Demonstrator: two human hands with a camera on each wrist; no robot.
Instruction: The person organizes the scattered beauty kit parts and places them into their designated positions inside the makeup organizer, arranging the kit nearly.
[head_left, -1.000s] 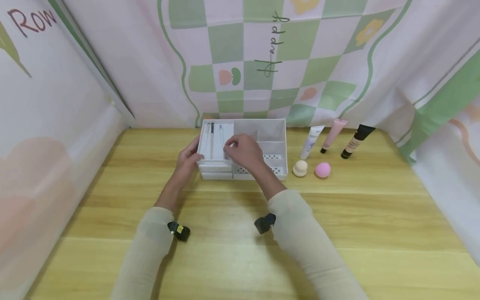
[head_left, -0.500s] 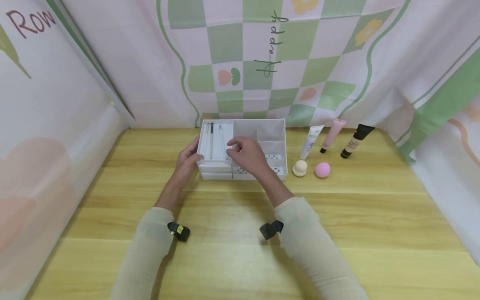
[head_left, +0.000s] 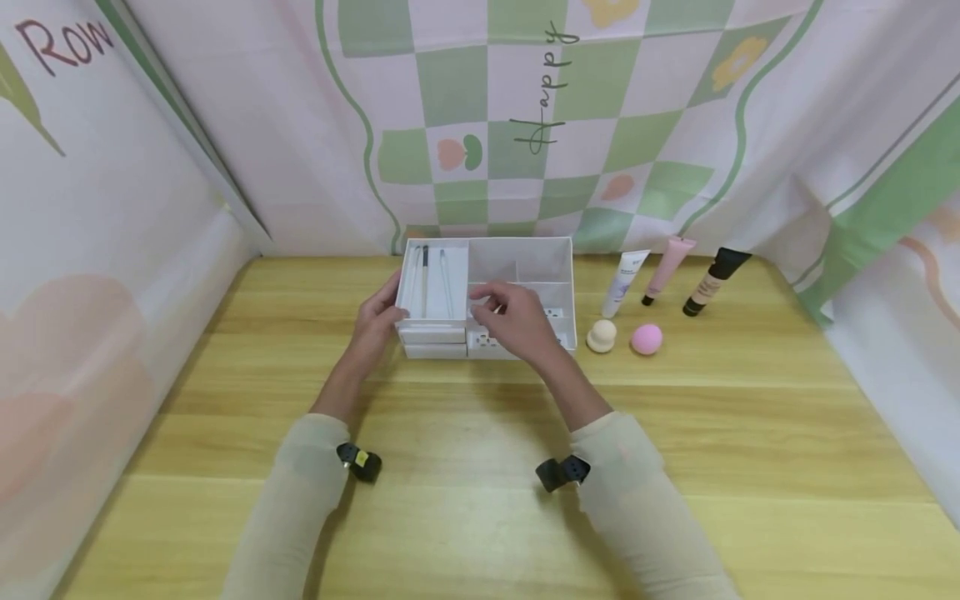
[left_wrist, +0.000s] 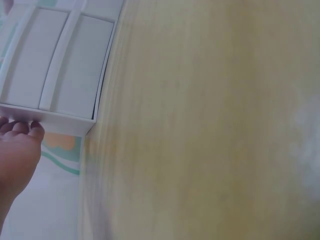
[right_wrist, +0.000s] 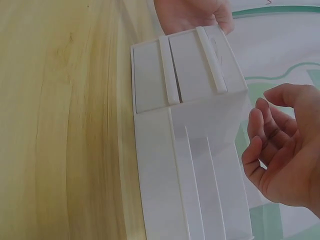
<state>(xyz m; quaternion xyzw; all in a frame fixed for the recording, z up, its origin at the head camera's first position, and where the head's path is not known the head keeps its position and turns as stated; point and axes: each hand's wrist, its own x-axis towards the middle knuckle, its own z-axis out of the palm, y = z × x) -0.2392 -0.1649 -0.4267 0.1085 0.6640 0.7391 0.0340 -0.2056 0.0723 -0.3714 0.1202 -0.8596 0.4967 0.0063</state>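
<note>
A white desktop organizer (head_left: 521, 250) with drawers and compartments stands against the back curtain. My left hand (head_left: 378, 323) holds its left side, thumb at the top front corner and fingers along the side wall. In the left wrist view, the fingertips of that hand (left_wrist: 19, 150) meet the wall beside the drawer fronts (left_wrist: 80, 65). Three slim sticks lie in the upper left tray, one a dark-tipped stick (head_left: 425, 279) and one a pale stick (head_left: 447, 283). Over the right-hand compartments hovers my right hand (head_left: 516, 317), fingers loosely bent with nothing between them.
Right of the organizer stand a white tube (head_left: 624, 283), a pink tube (head_left: 667, 271) and a black-and-beige tube (head_left: 712, 283). In front of them sit a cream sponge (head_left: 602, 336) and a pink sponge (head_left: 647, 339). All rest on a wooden table (head_left: 465, 492).
My right hand has moved from the tray's right-hand stick rightward over the compartments, its fingers parting slightly. The left hand stays on the organizer's side.
</note>
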